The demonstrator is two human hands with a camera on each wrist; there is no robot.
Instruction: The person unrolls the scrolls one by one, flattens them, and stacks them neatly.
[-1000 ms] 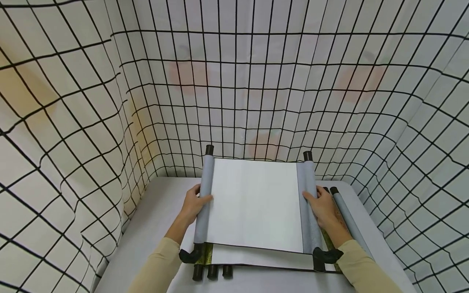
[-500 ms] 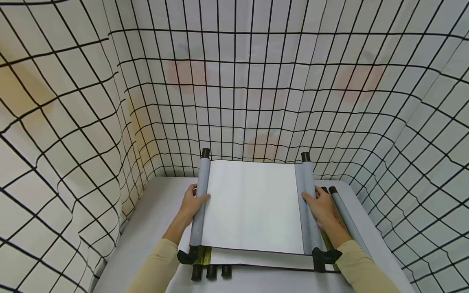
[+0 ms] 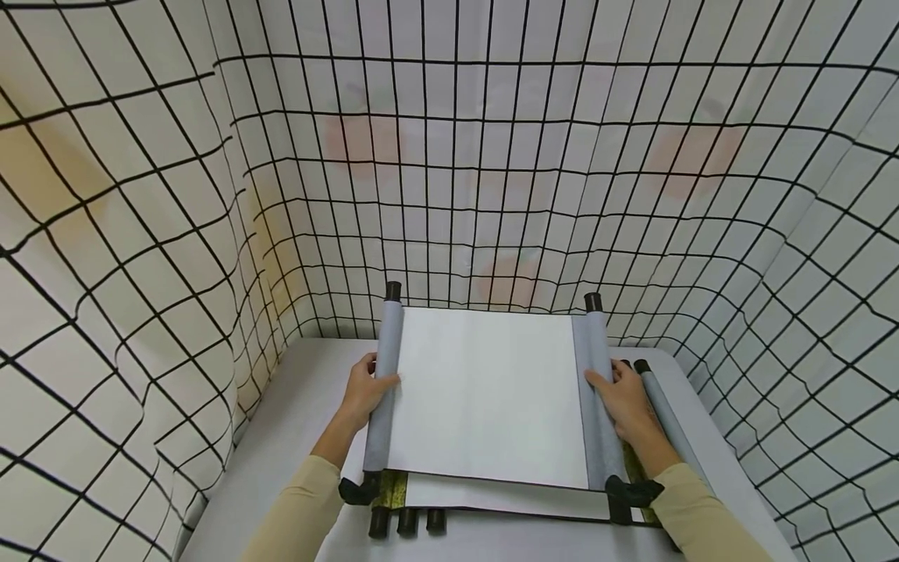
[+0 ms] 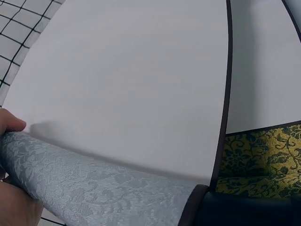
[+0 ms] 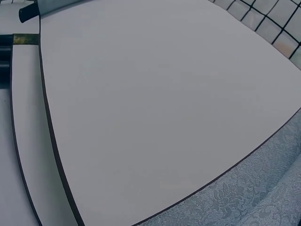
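A partly unrolled scroll (image 3: 492, 390) with white paper and black knobs is held up tilted, both ends wound into grey-blue brocade rolls. My left hand (image 3: 361, 390) grips the left roll (image 4: 113, 183), thumb lying over its paper-side edge. On the other side my right hand (image 3: 623, 398) holds the right roll (image 3: 597, 414), thumb on its front. In the right wrist view that hand is out of sight, while the right roll's patterned cloth fills the lower right corner. Beneath lies a second open scroll (image 3: 506, 496) with gold-and-dark brocade (image 4: 263, 160), mostly hidden by the first.
Several dark rod ends (image 3: 408, 521) stick out below the lower scroll at the front left. A rolled grey-blue scroll (image 3: 667, 410) lies to the right on the white table (image 3: 295, 406). Black wire mesh (image 3: 477, 168) over white cloth encloses the back and sides.
My left hand has shifted slightly left with its roll, and the right roll sits a touch further right. A little more white paper shows between the rolls.
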